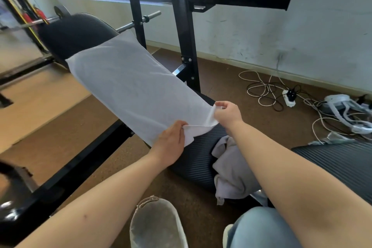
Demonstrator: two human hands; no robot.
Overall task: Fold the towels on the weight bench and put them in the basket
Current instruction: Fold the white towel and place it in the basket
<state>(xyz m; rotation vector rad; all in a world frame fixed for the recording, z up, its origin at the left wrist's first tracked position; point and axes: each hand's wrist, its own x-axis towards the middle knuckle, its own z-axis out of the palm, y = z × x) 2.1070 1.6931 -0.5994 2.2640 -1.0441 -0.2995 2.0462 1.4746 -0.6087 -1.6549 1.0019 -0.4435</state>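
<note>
While the white towel (pixel 128 88) lay spread lengthwise along the black padded weight bench (pixel 76 34), its near end was lifted off the pad by both hands. Left hand (pixel 171 143) pinched the near left corner between thumb and fingers, closed on the cloth. Right hand (pixel 227 113) gripped the near right corner, fingers curled shut around a gathered bit of fabric. Far end of the towel rested flat on the bench, reaching toward the upright rack posts (pixel 181 26). A second, crumpled grey towel (pixel 231 165) sat heaped on the near part of the bench, just beside the right forearm. Below it, a light shoe (pixel 157 225) stood on the brown floor (pixel 60 137). Cables and a power strip (pixel 289 97) lay by the wall, well apart.
</note>
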